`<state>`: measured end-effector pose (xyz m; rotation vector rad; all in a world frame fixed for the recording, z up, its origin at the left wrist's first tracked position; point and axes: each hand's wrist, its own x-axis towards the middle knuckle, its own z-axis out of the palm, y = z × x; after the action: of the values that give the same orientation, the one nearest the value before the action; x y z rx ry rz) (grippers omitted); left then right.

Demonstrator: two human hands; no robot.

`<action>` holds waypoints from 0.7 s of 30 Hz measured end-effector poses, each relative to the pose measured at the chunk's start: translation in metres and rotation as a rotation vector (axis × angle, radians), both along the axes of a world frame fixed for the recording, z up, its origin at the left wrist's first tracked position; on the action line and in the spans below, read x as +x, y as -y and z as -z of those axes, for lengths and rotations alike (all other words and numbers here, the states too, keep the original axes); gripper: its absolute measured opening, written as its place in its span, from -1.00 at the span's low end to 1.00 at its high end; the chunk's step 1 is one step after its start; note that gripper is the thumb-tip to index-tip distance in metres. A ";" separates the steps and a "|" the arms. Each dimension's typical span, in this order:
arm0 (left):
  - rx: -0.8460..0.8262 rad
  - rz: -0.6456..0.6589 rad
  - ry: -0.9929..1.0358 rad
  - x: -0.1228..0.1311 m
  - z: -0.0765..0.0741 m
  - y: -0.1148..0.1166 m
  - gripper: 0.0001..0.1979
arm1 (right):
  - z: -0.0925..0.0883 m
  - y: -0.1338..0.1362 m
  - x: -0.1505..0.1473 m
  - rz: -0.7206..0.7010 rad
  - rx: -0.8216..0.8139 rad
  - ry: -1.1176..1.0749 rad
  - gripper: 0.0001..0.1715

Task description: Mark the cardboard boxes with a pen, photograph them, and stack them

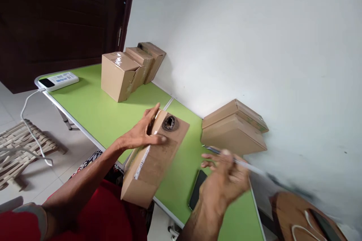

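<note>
My left hand (144, 130) grips a brown cardboard box (166, 158) from its upper left side, thumb lying across the face turned up. The box is tilted over the table's front edge. Near its upper end is a dark, ragged round hole (169, 123) with blackened marks around it. A strip of clear tape and a white label run along its side. My right hand (226, 177) is closed around a slim pen (213, 150), its dark tip pointing left, apart from the box. Motion blurs the pen's rear end. Under that hand a black phone (197, 190) lies partly hidden.
Several cardboard boxes (115, 75) stand at the back left of the green table (90, 109). More boxes (232, 131) lean by the wall at right. A white power bank-like device (59, 81) with a cable sits at the left corner. A wooden stool (294, 214) stands lower right.
</note>
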<state>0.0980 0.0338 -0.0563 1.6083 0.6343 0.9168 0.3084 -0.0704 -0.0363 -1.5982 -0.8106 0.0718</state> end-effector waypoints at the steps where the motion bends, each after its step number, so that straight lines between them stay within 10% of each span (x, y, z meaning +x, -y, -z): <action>1: -0.020 -0.010 0.013 -0.002 0.002 -0.003 0.30 | 0.013 0.001 0.009 -0.014 -0.285 0.107 -0.69; 4: -0.058 -0.029 0.042 -0.005 0.008 -0.008 0.27 | 0.053 0.005 0.022 -0.125 -0.866 0.319 -0.74; 9: -0.069 -0.025 0.054 -0.004 0.010 -0.009 0.26 | 0.092 0.006 0.007 -0.106 -1.104 0.366 -0.75; 17: -0.042 -0.076 0.023 -0.005 0.012 -0.010 0.21 | 0.098 0.025 0.007 -0.081 -1.154 0.389 -0.63; 21: -0.025 -0.116 0.052 -0.005 0.013 -0.010 0.21 | 0.096 0.058 0.025 0.177 -1.074 0.424 -0.31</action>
<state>0.0933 0.0437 -0.0692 1.5327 0.7055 1.0287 0.3331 -0.1283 -0.1320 -2.7584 -1.0219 0.0397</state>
